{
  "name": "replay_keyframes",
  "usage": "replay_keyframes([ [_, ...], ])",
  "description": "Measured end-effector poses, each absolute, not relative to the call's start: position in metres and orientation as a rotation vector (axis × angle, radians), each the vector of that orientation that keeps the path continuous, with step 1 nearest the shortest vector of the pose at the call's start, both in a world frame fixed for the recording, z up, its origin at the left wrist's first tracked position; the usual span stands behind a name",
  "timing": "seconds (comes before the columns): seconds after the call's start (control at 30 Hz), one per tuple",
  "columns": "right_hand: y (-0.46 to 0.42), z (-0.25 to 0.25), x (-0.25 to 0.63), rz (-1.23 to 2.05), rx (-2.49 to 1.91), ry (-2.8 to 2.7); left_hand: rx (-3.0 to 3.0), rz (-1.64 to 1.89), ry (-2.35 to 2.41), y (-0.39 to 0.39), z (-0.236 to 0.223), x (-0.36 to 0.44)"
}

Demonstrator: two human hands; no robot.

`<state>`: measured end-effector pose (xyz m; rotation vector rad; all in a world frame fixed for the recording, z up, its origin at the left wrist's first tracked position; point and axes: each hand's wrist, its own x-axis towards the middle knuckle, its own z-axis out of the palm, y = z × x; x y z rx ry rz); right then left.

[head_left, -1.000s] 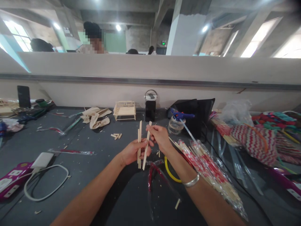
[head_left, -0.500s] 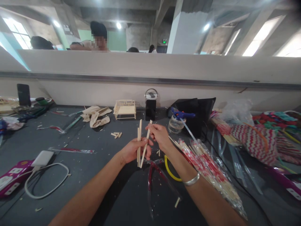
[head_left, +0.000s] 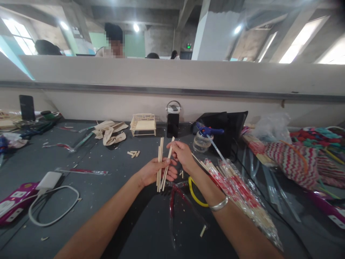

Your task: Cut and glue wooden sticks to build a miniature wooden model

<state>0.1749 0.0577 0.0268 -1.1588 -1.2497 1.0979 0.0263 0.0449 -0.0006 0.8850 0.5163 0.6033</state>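
Observation:
My left hand [head_left: 153, 172] is closed around a small bunch of thin wooden sticks [head_left: 160, 162], held upright over the dark table [head_left: 107, 201]. My right hand [head_left: 183, 154] pinches the top of one more stick [head_left: 168, 160], which leans in against the bunch. Right of my right forearm lies a heap of wrapped sticks in red-and-clear plastic sleeves [head_left: 237, 190]. An empty sleeve with a red end [head_left: 176, 201] and a yellow loop [head_left: 194, 194] lie under my hands.
A small wooden model bed [head_left: 143, 125], short stick offcuts [head_left: 133, 154], crumpled cloth [head_left: 110, 132], a blue glue gun on a jar [head_left: 205, 136] and a black stand [head_left: 172, 120] sit farther back. A white charger and cable [head_left: 51, 194] lie left; knitted fabric [head_left: 291, 158] right. People sit beyond the partition.
My right hand has brought its single stick closer in against the bunch in my left hand. Both hands have shifted slightly lower.

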Motion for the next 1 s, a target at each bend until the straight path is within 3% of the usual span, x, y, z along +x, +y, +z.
replay_keyframes([
  [0.83, 0.053, 0.039, 0.176, 0.890, -1.077, -1.412, 0.977, 0.622, 0.407, 0.044, 0.001, 0.022],
  [1.0, 0.041, 0.068, 0.191, 0.537, -1.097, -1.295, 0.894, 0.677, 0.464, 0.049, -0.002, 0.021],
])
